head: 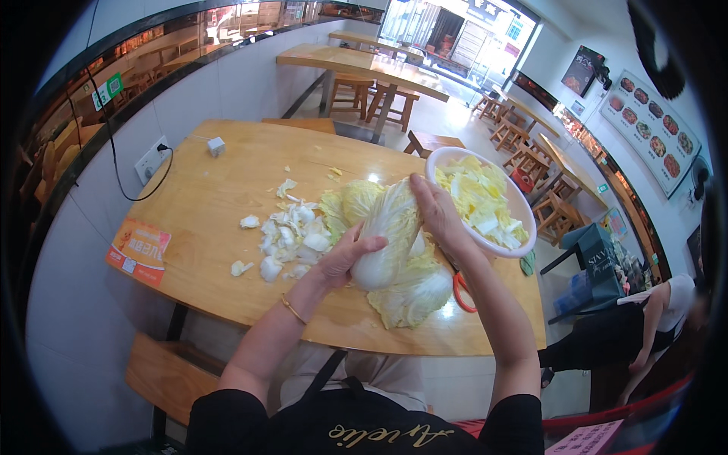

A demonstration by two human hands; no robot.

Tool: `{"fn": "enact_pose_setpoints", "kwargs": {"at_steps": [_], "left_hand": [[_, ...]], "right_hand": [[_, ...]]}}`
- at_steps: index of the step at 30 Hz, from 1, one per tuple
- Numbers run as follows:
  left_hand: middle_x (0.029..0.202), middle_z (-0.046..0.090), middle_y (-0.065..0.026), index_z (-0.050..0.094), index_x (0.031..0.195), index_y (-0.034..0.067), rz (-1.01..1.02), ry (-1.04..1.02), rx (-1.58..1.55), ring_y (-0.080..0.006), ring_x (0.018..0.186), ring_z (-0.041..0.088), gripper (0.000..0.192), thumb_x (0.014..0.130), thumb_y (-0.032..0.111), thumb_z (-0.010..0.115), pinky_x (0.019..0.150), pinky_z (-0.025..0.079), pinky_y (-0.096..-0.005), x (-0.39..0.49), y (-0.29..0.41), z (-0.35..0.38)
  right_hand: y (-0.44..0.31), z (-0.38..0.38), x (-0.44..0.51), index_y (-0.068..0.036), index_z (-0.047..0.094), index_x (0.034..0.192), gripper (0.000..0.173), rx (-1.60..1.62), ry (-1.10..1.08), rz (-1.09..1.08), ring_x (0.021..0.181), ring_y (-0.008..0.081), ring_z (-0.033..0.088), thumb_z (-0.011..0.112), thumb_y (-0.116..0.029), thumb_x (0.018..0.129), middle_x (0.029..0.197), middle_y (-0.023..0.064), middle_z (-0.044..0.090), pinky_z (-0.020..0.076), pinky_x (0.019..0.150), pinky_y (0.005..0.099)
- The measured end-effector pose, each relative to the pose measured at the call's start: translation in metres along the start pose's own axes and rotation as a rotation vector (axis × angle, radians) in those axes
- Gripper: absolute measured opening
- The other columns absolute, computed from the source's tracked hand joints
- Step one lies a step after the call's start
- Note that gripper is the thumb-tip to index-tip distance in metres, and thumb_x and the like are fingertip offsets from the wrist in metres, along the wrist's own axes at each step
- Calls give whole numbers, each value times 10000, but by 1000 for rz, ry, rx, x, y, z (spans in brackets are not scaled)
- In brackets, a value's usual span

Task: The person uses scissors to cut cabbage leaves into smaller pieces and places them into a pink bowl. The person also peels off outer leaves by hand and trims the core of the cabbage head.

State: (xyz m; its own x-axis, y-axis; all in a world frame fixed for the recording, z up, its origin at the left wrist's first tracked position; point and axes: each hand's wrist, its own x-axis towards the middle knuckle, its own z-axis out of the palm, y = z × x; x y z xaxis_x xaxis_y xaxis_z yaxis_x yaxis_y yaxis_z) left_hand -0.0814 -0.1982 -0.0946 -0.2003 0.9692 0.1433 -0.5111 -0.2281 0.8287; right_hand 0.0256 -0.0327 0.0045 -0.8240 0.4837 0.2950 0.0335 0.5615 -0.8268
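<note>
Both my hands are on a whole napa cabbage (389,233), tilted above the wooden table. My left hand (347,256) grips its thick white base, thumb on top. My right hand (438,210) holds the leafy upper end from the right side. Loose cabbage leaves (412,290) lie under and in front of it. Another yellow-green cabbage piece (358,199) rests just behind. To the left spreads a pile of white cabbage stem trimmings (296,236). Orange-handled scissors (463,293) lie by my right forearm, their blades partly hidden. A white plastic basin (526,219) holds torn leaves.
The wooden table (222,176) carries a small white cube-shaped object (216,147) and an orange printed card (139,250) at its left. A black cable (122,196) hangs by the wall socket. Wooden stools (557,216) stand beyond. At right, a person (642,324) bends over.
</note>
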Motion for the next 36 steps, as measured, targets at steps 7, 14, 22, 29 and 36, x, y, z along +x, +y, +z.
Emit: {"fn": "enact_pose_setpoints", "kwargs": {"at_steps": [7,14,22,29,36], "left_hand": [[1301,601,-134,411,1452,8,14,8,-262,-206,1109,652,747,891,405,702,919,578,-359,0,-2,-5],[1372,568,-203,367,1493,-1,6,-217,-496,-323,1126,669,752,925,401,653,916,591,-468,6,2,-10],[1331,599,-150,403,1461,0,-2,-41,-322,-237,1149,653,741,910,384,715,948,581,-376,0,-2,-9],[1308,613,-137,428,1435,-25,62,-73,-236,-219,1122,661,715,917,384,704,918,587,-355,1,-2,-7],[1294,626,-133,459,1422,0,234,107,-414,-216,1137,649,638,965,411,627,948,573,-375,-2,11,-2]], "right_hand": [[-2,-11,-1,-5,629,1076,449,347,-89,179,885,160,645,516,-437,1033,930,87,666,546,779,328],[-20,-16,-11,-2,590,1245,528,454,-235,124,903,144,634,783,-335,883,1069,73,680,542,718,285],[-26,-26,-16,-25,633,1175,403,189,-141,233,846,79,658,819,-170,848,1015,33,710,502,706,218],[-33,-29,-33,0,619,1193,432,117,-120,167,877,121,671,813,-178,850,1063,57,692,528,770,248],[-16,-35,-161,6,641,976,172,-340,-224,33,743,290,658,689,-128,881,792,156,649,530,704,389]]}}
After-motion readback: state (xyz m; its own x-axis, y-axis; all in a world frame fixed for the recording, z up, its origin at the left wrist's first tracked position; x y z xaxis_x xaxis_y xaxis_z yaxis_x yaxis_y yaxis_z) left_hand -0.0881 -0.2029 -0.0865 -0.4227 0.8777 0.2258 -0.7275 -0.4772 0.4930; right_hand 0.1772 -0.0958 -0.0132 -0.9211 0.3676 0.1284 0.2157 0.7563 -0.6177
